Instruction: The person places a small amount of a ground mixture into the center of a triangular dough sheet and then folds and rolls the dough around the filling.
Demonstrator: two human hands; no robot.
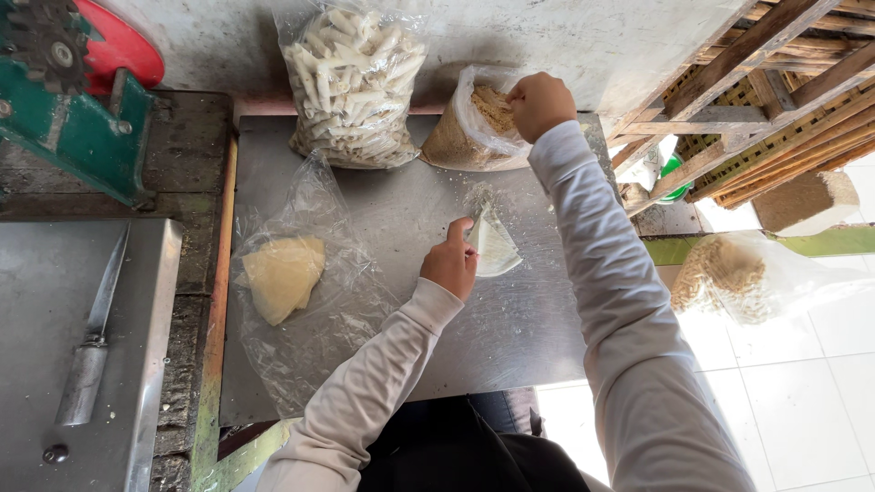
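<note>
My left hand (pixel 449 262) presses a pale triangular wrapper (pixel 495 244) flat on the steel table (pixel 392 364), index finger laid along its edge. A little crumbly filling (pixel 478 194) lies at the wrapper's far tip. My right hand (pixel 540 103) reaches into an open plastic bag of brown crumbly filling (pixel 474 132) at the table's far edge, fingers closed together inside the bag's mouth.
A clear bag of pale rolled sticks (pixel 354 84) stands at the back. A plastic bag holding stacked yellow wrappers (pixel 283 276) lies left. A knife (pixel 94 337) rests on a metal tray at far left, beside a green machine (pixel 77 118). Wooden crates (pixel 775 82) stand right.
</note>
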